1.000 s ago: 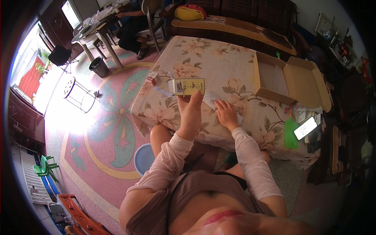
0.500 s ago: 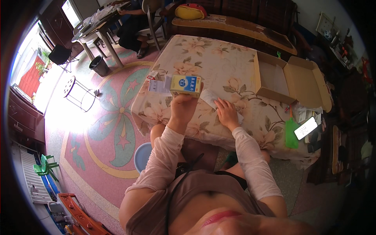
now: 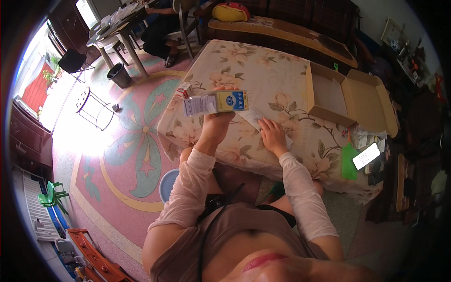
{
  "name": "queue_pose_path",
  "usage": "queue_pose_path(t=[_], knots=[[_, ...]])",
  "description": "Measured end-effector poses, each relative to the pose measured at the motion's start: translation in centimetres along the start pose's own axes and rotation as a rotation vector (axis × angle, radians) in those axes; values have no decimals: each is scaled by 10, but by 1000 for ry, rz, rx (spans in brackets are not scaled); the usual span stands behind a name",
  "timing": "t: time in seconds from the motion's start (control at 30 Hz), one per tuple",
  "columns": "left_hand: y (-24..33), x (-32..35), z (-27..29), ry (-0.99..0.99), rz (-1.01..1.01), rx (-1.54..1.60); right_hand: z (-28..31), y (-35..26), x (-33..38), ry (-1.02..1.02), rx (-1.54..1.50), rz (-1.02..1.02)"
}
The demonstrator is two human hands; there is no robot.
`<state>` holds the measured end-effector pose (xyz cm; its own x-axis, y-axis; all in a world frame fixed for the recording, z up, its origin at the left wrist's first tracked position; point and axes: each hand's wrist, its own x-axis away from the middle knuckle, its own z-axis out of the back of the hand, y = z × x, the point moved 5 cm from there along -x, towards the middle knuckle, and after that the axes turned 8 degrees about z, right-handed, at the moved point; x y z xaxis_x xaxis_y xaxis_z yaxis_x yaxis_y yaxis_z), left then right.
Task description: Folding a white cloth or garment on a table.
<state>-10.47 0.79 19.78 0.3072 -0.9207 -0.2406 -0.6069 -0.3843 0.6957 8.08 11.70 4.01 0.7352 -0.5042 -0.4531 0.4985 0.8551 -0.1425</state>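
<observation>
My left hand [image 3: 217, 127] is closed around a small yellow-and-blue carton [image 3: 231, 100], which looks like a medicine box. It is held above the near left part of the table, with fingertips showing at its far edge. A white printed panel or slip [image 3: 199, 105] extends from the carton's left side; I cannot tell whether it is attached. Flat on the tablecloth, my right hand [image 3: 274, 136] has its fingers stretched over the edge of a thin white sheet or packet [image 3: 251, 118]. Just beyond the slip sits a small red-and-white box [image 3: 183, 90].
A flowered cloth [image 3: 253, 61] covers the table. At its right lie an opened cardboard box [image 3: 329, 113], a green flat-bladed tool [image 3: 349, 160] and a lit phone [image 3: 366, 156]. Left on the floor stand a stool [image 3: 96, 108] and a bin [image 3: 119, 76]. A person [image 3: 162, 35] sits far off.
My left hand has turned the carton and shifted it slightly right. The white panel has swung closer beside it, and fingertips now show behind. My right hand stays in place.
</observation>
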Motion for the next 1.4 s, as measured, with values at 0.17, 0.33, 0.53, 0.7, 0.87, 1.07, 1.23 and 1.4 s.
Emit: queue_pose_path(t=[0.17, 0.33, 0.53, 0.7, 0.87, 1.07, 1.23, 1.4], knots=[[-8, 0, 34, 115, 117, -366, 2, -2, -1, 5, 1, 9], [-6, -2, 31, 114, 63, -441, 1, 0, 1, 3, 13, 10], [2, -3, 45, 60, -16, -679, -1, 0, 1, -4, 17, 15], [0, 18, 66, 171, 176, -1107, 0, 0, 1, -10, -1, 3], [-14, 28, 99, 180, 185, -964, 2, -2, 0, -8, -11, 18], [-15, 29, 113, 282, 197, -810, 3, 0, 1, -12, 2, 24], [-19, 32, 146, 319, 168, -1023, 3, -2, -1, -3, -2, 35], [-19, 36, 144, 329, 218, -672, 3, -1, 0, -35, 6, 19]])
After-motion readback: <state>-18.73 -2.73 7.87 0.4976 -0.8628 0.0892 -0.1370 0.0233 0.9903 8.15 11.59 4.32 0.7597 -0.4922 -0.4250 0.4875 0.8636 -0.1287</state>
